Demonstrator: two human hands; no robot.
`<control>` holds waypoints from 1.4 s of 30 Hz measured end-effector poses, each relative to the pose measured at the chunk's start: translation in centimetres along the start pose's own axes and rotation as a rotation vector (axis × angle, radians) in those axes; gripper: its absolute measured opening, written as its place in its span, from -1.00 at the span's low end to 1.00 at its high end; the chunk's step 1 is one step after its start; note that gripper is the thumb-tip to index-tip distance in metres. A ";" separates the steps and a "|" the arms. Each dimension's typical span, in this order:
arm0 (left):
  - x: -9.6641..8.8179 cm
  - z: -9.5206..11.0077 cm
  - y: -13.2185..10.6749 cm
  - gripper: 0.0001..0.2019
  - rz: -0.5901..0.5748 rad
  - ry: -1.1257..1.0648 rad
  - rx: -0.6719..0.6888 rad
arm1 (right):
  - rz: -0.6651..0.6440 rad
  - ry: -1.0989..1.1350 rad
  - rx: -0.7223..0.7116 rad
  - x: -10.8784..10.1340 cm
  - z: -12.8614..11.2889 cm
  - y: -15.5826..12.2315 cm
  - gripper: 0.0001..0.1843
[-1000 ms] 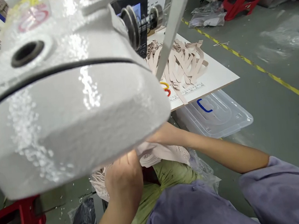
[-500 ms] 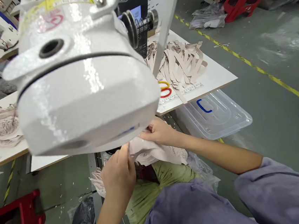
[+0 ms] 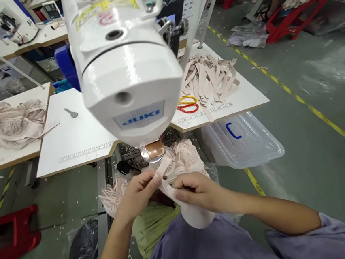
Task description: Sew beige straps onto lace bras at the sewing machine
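A pale beige bra (image 3: 198,216) stretches between my two hands below the head of the white sewing machine (image 3: 131,78). Its narrow band is pinched by the thumb and fingers of my left hand (image 3: 140,191). My right hand (image 3: 201,190) grips the edge beside the smooth rounded cup, which hangs over my lap. Just beyond my fingers, lace bra pieces (image 3: 188,154) lie under the needle area, next to a shiny copper-coloured plate (image 3: 155,150). More gathered lace (image 3: 113,196) hangs to the left of my left hand.
On the right tabletop (image 3: 248,97) lie a heap of beige straps (image 3: 210,75) and scissors with yellow and red handles (image 3: 188,104). Below stands a clear lidded box (image 3: 243,143). Beige garments (image 3: 13,120) are piled at left. A red stool (image 3: 15,238) stands lower left.
My hands have come down toward my lap with the bra, away from the machine head. The view has shifted, so the machine sits higher and more of the left tabletop shows.
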State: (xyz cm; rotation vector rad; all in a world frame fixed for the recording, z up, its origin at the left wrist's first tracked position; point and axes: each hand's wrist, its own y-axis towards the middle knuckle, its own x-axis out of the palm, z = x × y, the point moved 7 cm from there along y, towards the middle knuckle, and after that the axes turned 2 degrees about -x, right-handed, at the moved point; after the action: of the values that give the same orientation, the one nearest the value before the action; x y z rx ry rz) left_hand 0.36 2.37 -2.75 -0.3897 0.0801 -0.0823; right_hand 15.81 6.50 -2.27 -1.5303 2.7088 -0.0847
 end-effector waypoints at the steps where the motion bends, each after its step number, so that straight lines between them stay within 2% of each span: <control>1: -0.3 -0.3 -0.8 -0.69 0.040 -0.070 -0.004 | -0.002 0.070 0.023 0.9 0.0 -0.2 -0.64; 4: -2.5 -0.6 -3.9 -0.70 0.230 -0.140 -0.026 | -0.070 0.217 0.065 3.7 0.5 1.3 -0.64; 6: -4.1 -0.4 -5.8 -0.69 0.325 -0.113 -0.056 | -0.151 0.315 0.047 5.6 0.8 3.9 -0.49; 8: -5.3 -0.3 -6.7 -0.66 0.350 -0.062 -0.101 | -0.162 0.473 0.073 6.9 1.7 6.8 -0.35; 9: -5.6 -0.5 -6.8 -0.64 0.336 -0.023 -0.126 | -0.149 0.570 0.113 7.3 2.5 8.0 -0.36; 11: -5.9 -1.3 -6.3 -0.63 0.299 0.099 -0.162 | -0.092 0.725 0.210 7.6 4.4 9.6 -0.51; 12: -6.1 -1.8 -5.9 -0.64 0.326 0.181 -0.158 | -0.035 0.757 0.236 7.4 5.4 9.9 -0.58; 15: -6.7 -3.6 -5.1 -0.69 0.613 0.351 -0.082 | 0.204 0.612 0.168 5.4 7.7 8.9 -0.71; 16: -6.4 -4.4 -4.7 -0.70 0.688 0.342 -0.062 | 0.271 0.516 0.119 4.8 8.1 8.2 -0.73; 17: -5.8 -5.4 -4.2 -0.71 0.710 0.301 -0.054 | 0.313 0.407 0.067 4.4 8.3 7.4 -0.76; 20: -2.6 -8.0 -2.0 -0.63 0.567 0.143 -0.064 | 0.315 0.029 -0.123 4.3 8.3 5.6 -0.86; 23: -1.2 -8.3 -1.3 -0.60 0.576 0.075 -0.048 | 0.235 -0.273 -0.261 4.6 8.2 4.4 -0.91; 25: -1.0 -7.6 -1.6 -0.65 0.619 0.085 -0.036 | 0.199 -0.331 -0.229 4.0 8.5 3.8 -0.88; 28: -0.7 -6.0 -2.4 -0.70 0.607 0.137 -0.029 | 0.236 -0.368 -0.187 2.2 7.5 3.2 -0.77; 31: 0.1 -4.9 -2.6 -0.71 0.519 0.139 -0.025 | 0.254 -0.477 -0.278 1.3 5.1 3.1 -0.67; 34: 0.7 -4.6 -2.3 -0.67 0.459 0.061 -0.038 | 0.264 -0.541 -0.356 0.9 3.8 3.6 -0.66; 39: 1.0 -5.0 -1.5 -0.66 0.458 0.035 -0.092 | 0.353 -0.635 -0.482 1.4 3.7 3.4 -0.76; 42: 0.7 -4.8 -0.8 -0.63 0.504 0.128 -0.054 | 0.322 -0.726 -0.549 1.5 4.0 3.0 -0.75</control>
State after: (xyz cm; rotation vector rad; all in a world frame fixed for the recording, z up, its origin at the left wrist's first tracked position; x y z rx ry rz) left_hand 0.51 -0.19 -6.92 -0.4080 0.3044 0.3936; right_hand 12.68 6.59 -6.48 -0.8823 2.3850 1.0664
